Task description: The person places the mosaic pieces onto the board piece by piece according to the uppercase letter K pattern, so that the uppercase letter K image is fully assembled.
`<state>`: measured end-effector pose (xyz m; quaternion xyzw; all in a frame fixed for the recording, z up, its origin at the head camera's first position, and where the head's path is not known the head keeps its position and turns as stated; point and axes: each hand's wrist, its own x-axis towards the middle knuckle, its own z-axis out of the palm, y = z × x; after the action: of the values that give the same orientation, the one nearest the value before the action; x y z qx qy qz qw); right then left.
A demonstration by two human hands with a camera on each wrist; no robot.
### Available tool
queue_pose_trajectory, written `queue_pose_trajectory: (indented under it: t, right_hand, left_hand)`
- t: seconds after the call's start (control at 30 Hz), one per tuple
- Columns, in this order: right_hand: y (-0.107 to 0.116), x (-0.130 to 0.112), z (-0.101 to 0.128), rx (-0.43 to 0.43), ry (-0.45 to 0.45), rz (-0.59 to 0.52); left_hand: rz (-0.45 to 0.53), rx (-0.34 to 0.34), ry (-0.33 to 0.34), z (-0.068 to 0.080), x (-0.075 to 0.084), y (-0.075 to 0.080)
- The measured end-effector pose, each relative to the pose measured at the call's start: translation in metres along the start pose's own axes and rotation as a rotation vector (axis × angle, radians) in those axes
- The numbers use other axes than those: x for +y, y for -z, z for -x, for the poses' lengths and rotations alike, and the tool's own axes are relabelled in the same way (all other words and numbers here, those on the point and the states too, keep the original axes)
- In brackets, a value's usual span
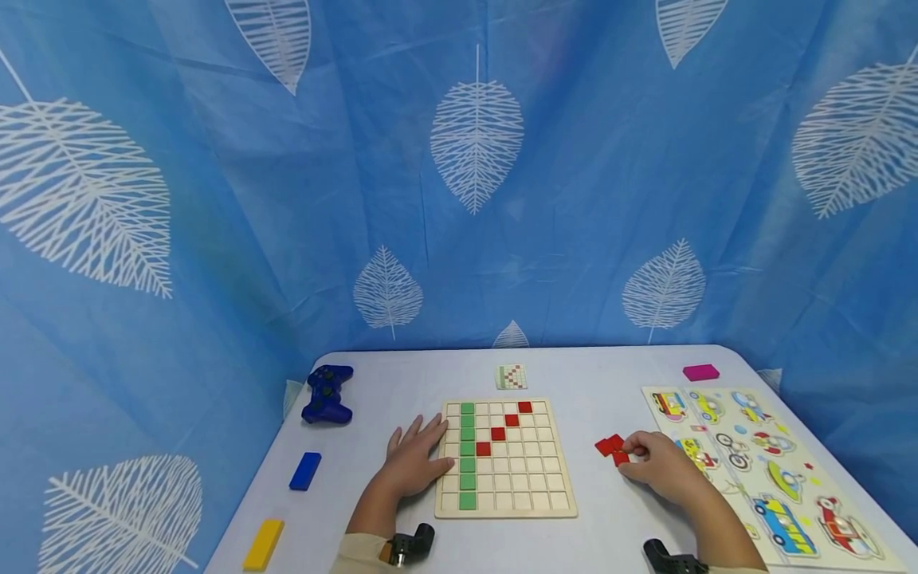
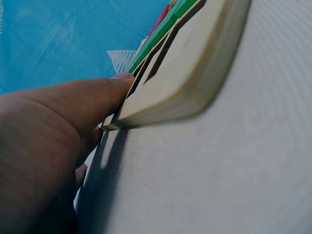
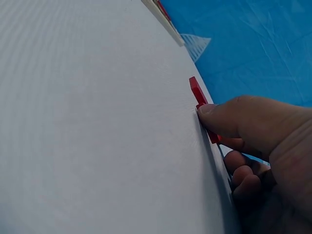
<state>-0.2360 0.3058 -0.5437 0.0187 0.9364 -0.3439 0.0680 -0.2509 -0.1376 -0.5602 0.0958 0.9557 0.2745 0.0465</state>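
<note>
A wooden grid board [image 1: 523, 511] lies in the middle of the table, with a column of green tiles [image 1: 468, 464] and a rising diagonal of red tiles [image 1: 498, 434] set in its squares. My left hand [image 1: 416, 461] rests at the board's left edge, fingers spread; in the left wrist view its thumb [image 2: 109, 90] touches the rim. Right of the board, a few loose red square tiles [image 1: 609, 445] lie together. Over them my right hand [image 1: 663, 464] pinches one red tile [image 3: 213, 135] between thumb and fingers, the other fingers curled behind.
Behind the board lies a small pattern card [image 1: 511, 376]. A picture puzzle board [image 1: 739, 454] with vehicles covers the right side, a magenta block [image 1: 700, 372] beyond it. Along the left stand a blue game controller [image 1: 327, 395], a blue block [image 1: 305, 471] and a yellow block [image 1: 264, 545].
</note>
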Motion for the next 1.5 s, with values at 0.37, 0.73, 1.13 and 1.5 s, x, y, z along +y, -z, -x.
queue_pose_trajectory:
  t: [0.37, 0.73, 1.13, 1.5]
  right_hand:
    - [-0.002, 0.002, 0.000, 0.000, 0.000, -0.007]
    - [-0.003, 0.007, -0.002, 0.038, -0.017, -0.039]
    - [-0.022, -0.031, 0.004, 0.164, 0.027, -0.219]
    - [-0.060, -0.097, 0.010, 0.105, 0.073, -0.292]
  left_hand:
    - [0.001, -0.004, -0.004, 0.000, 0.000, 0.001]
    - [-0.001, 0.002, 0.000, -0.003, 0.000, 0.001]
    - [0.006, -0.006, 0.001, -0.002, -0.002, -0.002]
    - [0.007, 0.001, 0.008, -0.002, -0.001, -0.001]
